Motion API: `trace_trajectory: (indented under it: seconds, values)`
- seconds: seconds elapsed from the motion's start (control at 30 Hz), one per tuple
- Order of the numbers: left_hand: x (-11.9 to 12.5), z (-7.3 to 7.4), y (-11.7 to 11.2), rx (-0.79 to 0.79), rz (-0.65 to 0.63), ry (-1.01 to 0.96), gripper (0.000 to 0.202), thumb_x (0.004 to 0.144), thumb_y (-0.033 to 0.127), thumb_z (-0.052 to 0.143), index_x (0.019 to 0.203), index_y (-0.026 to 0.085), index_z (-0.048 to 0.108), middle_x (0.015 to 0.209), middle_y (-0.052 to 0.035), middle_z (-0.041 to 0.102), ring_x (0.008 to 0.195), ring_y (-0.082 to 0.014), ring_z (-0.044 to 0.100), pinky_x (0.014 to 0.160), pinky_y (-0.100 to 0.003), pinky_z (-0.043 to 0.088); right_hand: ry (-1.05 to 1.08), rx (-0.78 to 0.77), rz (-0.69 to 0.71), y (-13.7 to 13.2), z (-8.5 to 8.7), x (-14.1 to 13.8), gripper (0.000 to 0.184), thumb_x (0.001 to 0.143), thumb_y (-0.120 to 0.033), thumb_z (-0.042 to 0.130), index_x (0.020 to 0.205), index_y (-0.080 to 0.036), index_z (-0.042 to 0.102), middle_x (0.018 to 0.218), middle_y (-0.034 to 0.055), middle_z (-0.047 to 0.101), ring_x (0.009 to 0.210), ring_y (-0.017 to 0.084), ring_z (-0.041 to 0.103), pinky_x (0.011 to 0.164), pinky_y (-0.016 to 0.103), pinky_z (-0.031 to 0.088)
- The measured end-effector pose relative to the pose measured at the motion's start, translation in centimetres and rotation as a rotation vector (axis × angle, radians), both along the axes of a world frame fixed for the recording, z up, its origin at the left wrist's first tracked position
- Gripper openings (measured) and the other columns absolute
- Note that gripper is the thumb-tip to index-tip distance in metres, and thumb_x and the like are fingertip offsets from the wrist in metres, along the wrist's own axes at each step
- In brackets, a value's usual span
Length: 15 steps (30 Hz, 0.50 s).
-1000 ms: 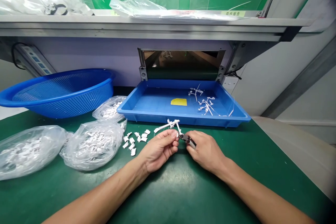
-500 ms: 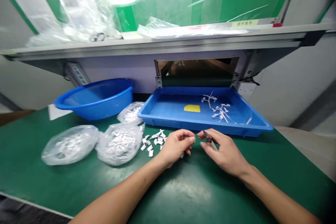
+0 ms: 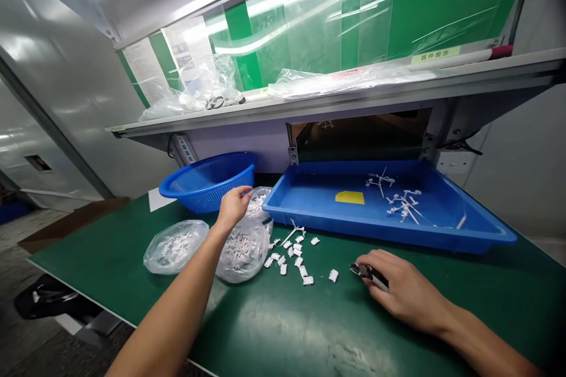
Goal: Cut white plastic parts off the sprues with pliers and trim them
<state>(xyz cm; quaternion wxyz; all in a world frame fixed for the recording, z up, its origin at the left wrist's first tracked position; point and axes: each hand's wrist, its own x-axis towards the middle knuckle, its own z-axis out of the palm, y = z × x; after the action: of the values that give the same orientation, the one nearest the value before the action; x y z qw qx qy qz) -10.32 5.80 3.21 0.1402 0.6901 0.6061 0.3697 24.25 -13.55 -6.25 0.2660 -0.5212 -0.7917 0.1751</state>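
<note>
- Reaching the left hand out toward the blue basket, past a bag of white plastic parts, fingers together, nothing held
- Leaving the white runner lying on the green mat among loose parts, just in front of the blue tray
- Keeping the right hand low near the mat, fingers curled around small cutters

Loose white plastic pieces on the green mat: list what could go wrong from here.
The loose white plastic pieces lie bare on the green mat, so the left hand could brush some aside. The clear plastic bag beside them bulges with similar pieces and might slump and spill, mixing the lots. The small cutters in the right hand sit close to the pieces and might nick one.
</note>
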Motion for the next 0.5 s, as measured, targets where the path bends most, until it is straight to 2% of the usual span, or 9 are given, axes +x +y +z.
trace_trajectory:
  seconds: [0.07, 0.1, 0.2, 0.3, 0.37, 0.4, 0.5]
  values:
    - [1.3, -0.9, -1.2, -0.001, -0.045, 0.153, 0.027, 0.087, 0.036, 0.055, 0.098, 0.017, 0.071, 0.106, -0.0094, 0.069, 0.097, -0.0232, 0.062, 0.089, -0.032, 0.045, 0.001, -0.002, 0.001, 0.0, 0.1, -0.1, 0.022, 0.087, -0.016, 0.050, 0.103, -0.026, 0.062, 0.091, 0.0033, 0.064, 0.081, 0.020, 0.059, 0.071, 0.035, 0.048]
    - [2.2, -1.5, -1.9, -0.021, -0.086, 0.230, 0.027, 0.088, 0.039, 0.055, 0.095, 0.019, 0.072, 0.104, -0.0082, 0.070, 0.096, -0.0235, 0.062, 0.088, -0.032, 0.045, 0.003, -0.005, 0.000, 0.0, 0.1, 0.0, 0.023, 0.086, -0.015, 0.050, 0.103, -0.026, 0.062, 0.091, 0.0030, 0.063, 0.081, 0.020, 0.059, 0.071, 0.035, 0.048]
    - [5.3, -3.7, -3.4, -0.150, -0.193, 0.451, 0.020, 0.079, 0.037, 0.065, 0.072, 0.020, 0.073, 0.077, -0.0079, 0.070, 0.077, -0.0249, 0.064, 0.074, -0.032, 0.046, 0.007, -0.010, -0.004, 0.1, 0.2, 0.0, 0.024, 0.084, -0.013, 0.050, 0.101, -0.025, 0.061, 0.090, 0.0020, 0.063, 0.081, 0.019, 0.057, 0.073, 0.034, 0.046]
    - [7.3, -5.2, -3.8, -0.242, -0.206, 0.620, 0.011, 0.070, 0.021, 0.066, 0.060, 0.017, 0.068, 0.066, -0.0104, 0.066, 0.067, -0.0245, 0.062, 0.067, -0.031, 0.043, 0.016, 0.017, -0.003, 0.2, 0.2, 0.1, 0.025, 0.080, -0.010, 0.052, 0.099, -0.024, 0.061, 0.089, 0.0012, 0.063, 0.081, 0.019, 0.056, 0.074, 0.032, 0.045]
    - [7.7, -4.8, -4.0, -0.257, -0.211, 0.697, 0.010, 0.070, 0.016, 0.062, 0.061, 0.016, 0.067, 0.067, -0.0111, 0.067, 0.066, -0.0234, 0.062, 0.064, -0.030, 0.041, 0.012, 0.053, 0.005, 0.3, 0.2, 0.1, 0.028, 0.076, -0.008, 0.053, 0.098, -0.023, 0.061, 0.089, 0.0008, 0.064, 0.082, 0.018, 0.056, 0.076, 0.031, 0.044]
    - [7.7, -4.1, -4.2, -0.254, -0.216, 0.728, 0.012, 0.071, 0.016, 0.059, 0.063, 0.017, 0.068, 0.068, -0.0108, 0.067, 0.065, -0.0229, 0.061, 0.063, -0.029, 0.040, 0.005, 0.074, 0.009, 0.4, 0.2, 0.2, 0.029, 0.075, -0.008, 0.054, 0.098, -0.023, 0.061, 0.090, 0.0008, 0.064, 0.083, 0.018, 0.056, 0.078, 0.031, 0.044]
    - [8.5, -0.4, -5.5, -0.218, -0.241, 0.807, 0.015, 0.075, 0.021, 0.057, 0.066, 0.020, 0.069, 0.068, -0.0077, 0.066, 0.062, -0.0220, 0.058, 0.058, -0.028, 0.035, -0.025, 0.113, 0.012, 0.9, 0.2, 0.3, 0.029, 0.071, -0.011, 0.057, 0.098, -0.022, 0.061, 0.091, 0.0008, 0.065, 0.083, 0.018, 0.056, 0.079, 0.030, 0.043]
